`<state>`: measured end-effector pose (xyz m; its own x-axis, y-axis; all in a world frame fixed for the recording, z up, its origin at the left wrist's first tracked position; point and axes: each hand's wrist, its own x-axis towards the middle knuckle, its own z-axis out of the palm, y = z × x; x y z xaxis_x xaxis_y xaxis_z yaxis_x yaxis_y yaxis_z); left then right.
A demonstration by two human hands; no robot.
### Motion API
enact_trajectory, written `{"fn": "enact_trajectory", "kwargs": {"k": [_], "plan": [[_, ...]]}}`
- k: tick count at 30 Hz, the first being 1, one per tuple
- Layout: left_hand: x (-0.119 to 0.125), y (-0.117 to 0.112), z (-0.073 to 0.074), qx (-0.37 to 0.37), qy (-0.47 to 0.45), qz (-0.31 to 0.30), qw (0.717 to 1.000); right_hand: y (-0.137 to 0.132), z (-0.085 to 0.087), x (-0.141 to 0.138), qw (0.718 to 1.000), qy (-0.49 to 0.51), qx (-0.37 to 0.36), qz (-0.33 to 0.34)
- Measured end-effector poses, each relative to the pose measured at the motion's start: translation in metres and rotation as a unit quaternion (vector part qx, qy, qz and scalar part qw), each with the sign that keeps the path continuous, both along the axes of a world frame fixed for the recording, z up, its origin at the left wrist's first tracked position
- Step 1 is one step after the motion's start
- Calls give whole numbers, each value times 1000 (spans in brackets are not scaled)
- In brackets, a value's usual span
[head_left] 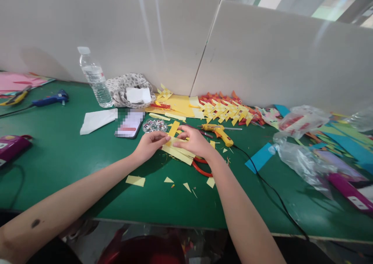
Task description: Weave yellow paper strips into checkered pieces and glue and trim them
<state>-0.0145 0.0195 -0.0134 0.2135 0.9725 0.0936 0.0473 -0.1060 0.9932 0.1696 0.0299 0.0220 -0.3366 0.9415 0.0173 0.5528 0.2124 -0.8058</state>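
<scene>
Pinching yellow paper strips (178,152) between my left hand (150,144) and right hand (194,141), I hover above red scissors (202,167) on the green counter (58,151).

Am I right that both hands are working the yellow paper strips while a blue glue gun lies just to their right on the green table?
Not quite: the head view shows the glue gun beside the right hand is yellow. Both hands, the left hand included, do hold the yellow paper strips on the green table.

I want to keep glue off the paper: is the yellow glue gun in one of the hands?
No, the yellow glue gun lies on the green table beside the right hand, while both hands hold yellow paper strips.
</scene>
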Motion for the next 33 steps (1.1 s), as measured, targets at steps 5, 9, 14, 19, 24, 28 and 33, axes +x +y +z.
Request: {"fn": "enact_trajectory", "kwargs": {"k": [5, 9, 14, 19, 24, 28, 33], "plan": [[0, -1, 3, 9, 13, -5, 1000, -2, 3, -2, 1000, 12, 29, 2], [1, -3, 6, -1, 17, -19, 1000, -2, 2, -5, 998, 22, 48, 19], [2, -3, 6, -34, 4, -27, 999, 1, -2, -4, 998, 22, 55, 6], [1, -2, 5, -60, -35, -36, 997, 3, -3, -1, 998, 9, 66, -22], [-1, -1, 3, -19, -40, -34, 998, 7, -7, 0, 997, 10, 71, -26], [-2, 2, -2, 34, -14, -53, 998, 5, -8, -2, 998, 5, 65, -27], [-2, 4, -3, 16, -15, -12, 1000, 2, 3, 1, 998, 19, 58, -19]]}}
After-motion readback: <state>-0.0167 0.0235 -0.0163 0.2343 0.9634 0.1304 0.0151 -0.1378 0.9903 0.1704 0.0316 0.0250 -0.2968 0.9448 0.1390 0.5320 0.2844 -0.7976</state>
